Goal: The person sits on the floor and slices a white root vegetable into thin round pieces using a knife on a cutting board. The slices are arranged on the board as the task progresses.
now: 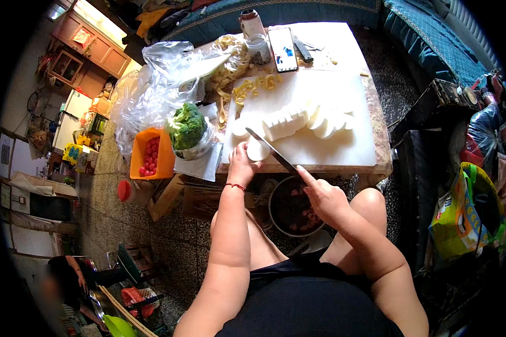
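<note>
On a white cutting board (350, 153) at the table's front, my left hand (242, 162) holds a pale, rounded white piece of food (258, 150) near the board's front edge. My right hand (327, 198) grips a long kitchen knife (278, 156), index finger along the back of the blade, which slants up and left over the white piece. A smaller white piece (239, 127) lies just beyond the knife tip. Thick white slices (286, 122) lean in a row across the board, with more slices (327, 126) to their right. Yellowish scraps (257, 86) lie at the far left corner.
Left of the board stand broccoli (187, 126) in a plastic bag and an orange container (164, 156) of red fruit. Behind are plastic bags (152, 84), a phone (283, 49), a jar (258, 48) and a bottle (251, 23). A pot (274, 210) sits below. Another person (67, 274) is at lower left.
</note>
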